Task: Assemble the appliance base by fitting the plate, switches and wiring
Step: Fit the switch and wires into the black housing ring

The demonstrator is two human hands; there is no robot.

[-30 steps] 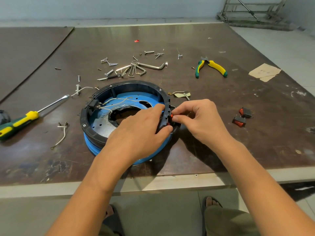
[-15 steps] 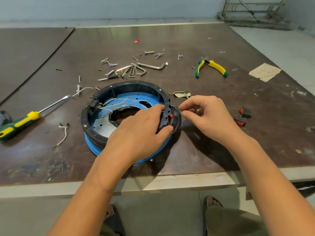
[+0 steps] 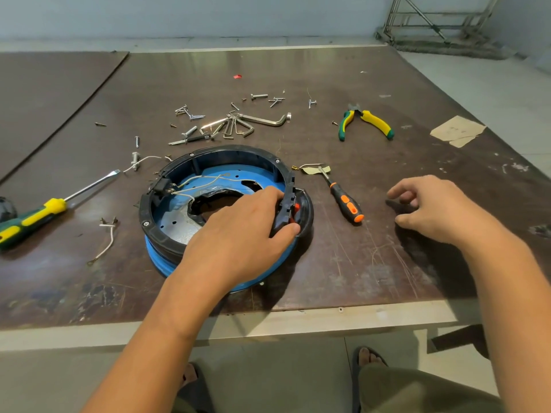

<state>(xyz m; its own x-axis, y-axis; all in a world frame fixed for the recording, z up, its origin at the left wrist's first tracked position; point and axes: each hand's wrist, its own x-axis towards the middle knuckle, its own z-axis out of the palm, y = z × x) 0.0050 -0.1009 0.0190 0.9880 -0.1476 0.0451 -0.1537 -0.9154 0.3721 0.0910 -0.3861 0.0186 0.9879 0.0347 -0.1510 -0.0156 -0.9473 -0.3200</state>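
Note:
The round appliance base [image 3: 226, 152], a black ring over a blue plate [image 3: 229, 176], lies on the table's near middle. White wires [image 3: 202, 181] run inside it from a black switch [image 3: 162, 186] fitted in the left rim. My left hand [image 3: 238, 231] grips the ring's right rim, fingers inside and thumb outside, beside a red switch [image 3: 296, 207] set in the panel. My right hand [image 3: 438, 210] hovers low over the table to the right, fingers loosely spread and holding nothing; it hides the spot where two loose switches lay.
A small orange-and-black screwdriver [image 3: 347, 202] lies right of the base. A yellow-green screwdriver [image 3: 35, 217] lies at the left, pliers [image 3: 366, 122] at the back right, hex keys and screws [image 3: 238, 123] behind the base. A loose wire [image 3: 107, 236] lies left. The table's front edge [image 3: 268, 326] is near.
My right hand has let go of the red switch at the rim and moved right across the table, uncovering the small screwdriver. My left hand keeps its grip on the rim.

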